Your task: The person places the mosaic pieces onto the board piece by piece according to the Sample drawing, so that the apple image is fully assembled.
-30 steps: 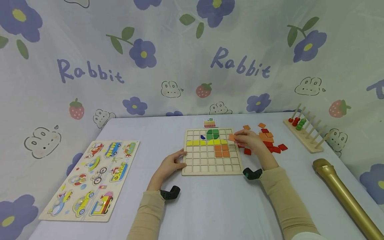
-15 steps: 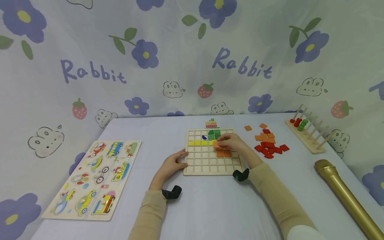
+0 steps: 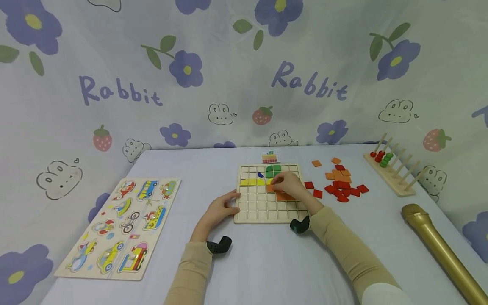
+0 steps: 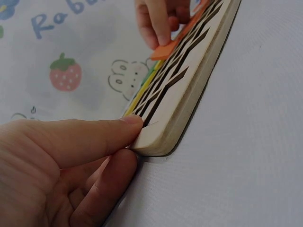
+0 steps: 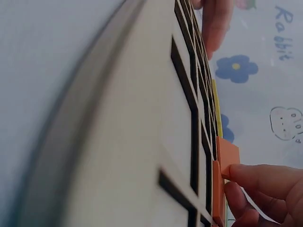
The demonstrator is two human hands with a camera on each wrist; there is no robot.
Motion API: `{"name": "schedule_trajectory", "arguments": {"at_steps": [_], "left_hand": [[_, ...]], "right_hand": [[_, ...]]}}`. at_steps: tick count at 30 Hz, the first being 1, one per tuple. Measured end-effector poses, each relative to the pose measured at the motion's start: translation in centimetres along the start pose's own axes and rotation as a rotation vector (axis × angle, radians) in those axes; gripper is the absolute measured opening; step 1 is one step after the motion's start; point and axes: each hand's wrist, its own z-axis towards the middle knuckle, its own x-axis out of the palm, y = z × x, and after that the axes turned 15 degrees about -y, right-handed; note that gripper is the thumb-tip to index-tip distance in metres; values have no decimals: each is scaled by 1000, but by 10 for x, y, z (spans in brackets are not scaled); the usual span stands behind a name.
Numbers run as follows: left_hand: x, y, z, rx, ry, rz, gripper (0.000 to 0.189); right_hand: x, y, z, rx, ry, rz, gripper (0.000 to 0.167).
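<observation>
My right hand [image 3: 288, 184] pinches an orange square tile [image 5: 230, 153] between thumb and fingers, over the middle of the wooden grid board [image 3: 248, 215]. The tile is tilted, its edge at the grid beside other orange tiles [image 3: 284, 196], which the hand partly covers. My left hand [image 3: 220, 208] grips the board's left edge, thumb on the top face near the corner in the left wrist view. Also on the grid are a row of yellow tiles [image 3: 249, 182], green pieces [image 3: 273, 171] and a small blue piece [image 3: 261, 175].
Loose red tiles [image 3: 342, 185] and orange tiles [image 3: 337, 174] lie right of the board. A picture card [image 3: 270, 157] stands behind it. At left lies a vehicle puzzle board [image 3: 126, 228]; at right are a peg stand with beads [image 3: 392, 173] and a gold microphone [image 3: 438, 245].
My right hand has carried the orange tile leftward from the board's right side to the cells left of the other orange tiles. My left hand stays at the board's edge.
</observation>
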Motion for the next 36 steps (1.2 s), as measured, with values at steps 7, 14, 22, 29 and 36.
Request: {"name": "schedule_trajectory", "arguments": {"at_steps": [7, 14, 22, 29, 36], "left_hand": [[0, 1, 0, 12, -2, -14, 50], [0, 1, -1, 5, 0, -19, 50], [0, 3, 0, 12, 3, -18, 50], [0, 2, 1, 24, 1, -23, 51], [0, 3, 1, 0, 5, -6, 50]], "right_hand": [[2, 2, -1, -24, -14, -61, 9], [-4, 2, -3, -22, -28, 2, 10], [-57, -12, -1, 1, -136, 180, 26], [-112, -48, -5, 162, -246, 270, 41], [-146, -90, -10, 338, -310, 229, 50]]}}
